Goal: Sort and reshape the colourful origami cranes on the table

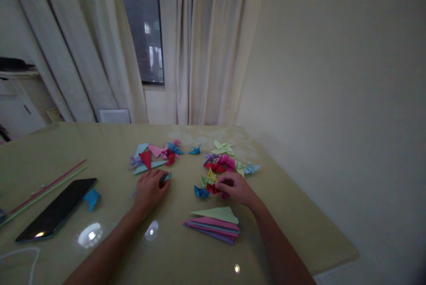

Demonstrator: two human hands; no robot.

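My left hand (149,189) rests on the table with its fingers curled over a small dark folded paper piece (165,178). My right hand (237,189) lies with its fingers closed among a cluster of folded paper figures (218,165), touching a red one (213,189). A blue folded figure (201,192) sits just left of that hand. Between my forearms lies a stack of folded paper triangles (214,224), green on top, pink and purple below. A second cluster of folded figures (153,155) lies beyond my left hand.
A dark phone (58,208) lies at the left on the glossy table (100,143), with a blue paper scrap (91,198) beside it and thin pink and green straws (46,189) farther left. A white cable (20,258) curls at the near left corner. Curtains and a window stand behind.
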